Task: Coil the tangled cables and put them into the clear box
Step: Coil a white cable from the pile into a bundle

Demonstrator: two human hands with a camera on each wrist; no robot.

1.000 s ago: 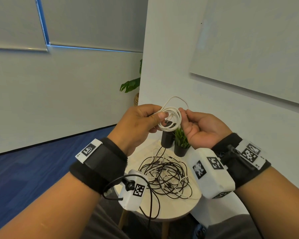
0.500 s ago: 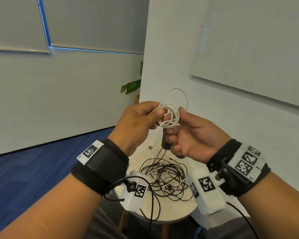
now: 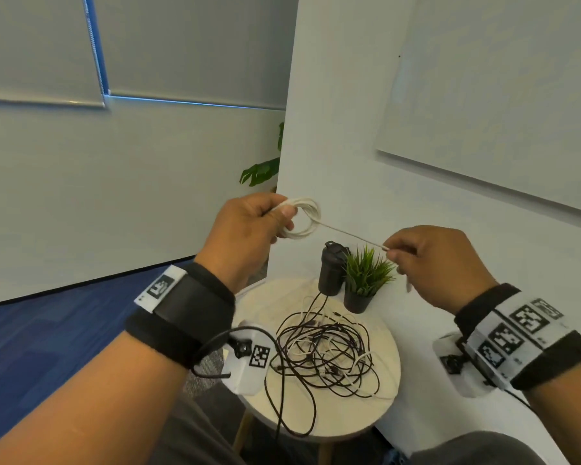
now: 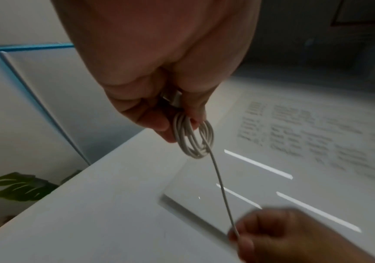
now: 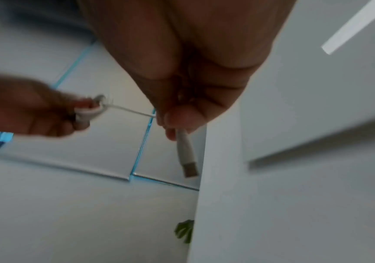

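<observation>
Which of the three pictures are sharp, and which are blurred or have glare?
Head view: sharp; the white cable coil in the left hand and the tangled cables read clearly. Left wrist view: the coil is sharp, the right hand is smeared, and bright streaks of glare cross the whiteboard. Right wrist view: blurred throughout, though the USB plug is recognisable.

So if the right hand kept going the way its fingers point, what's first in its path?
Probably the left hand holding the white cable coil; the right hand points along the taut strand toward it. Depth is unclear.
</observation>
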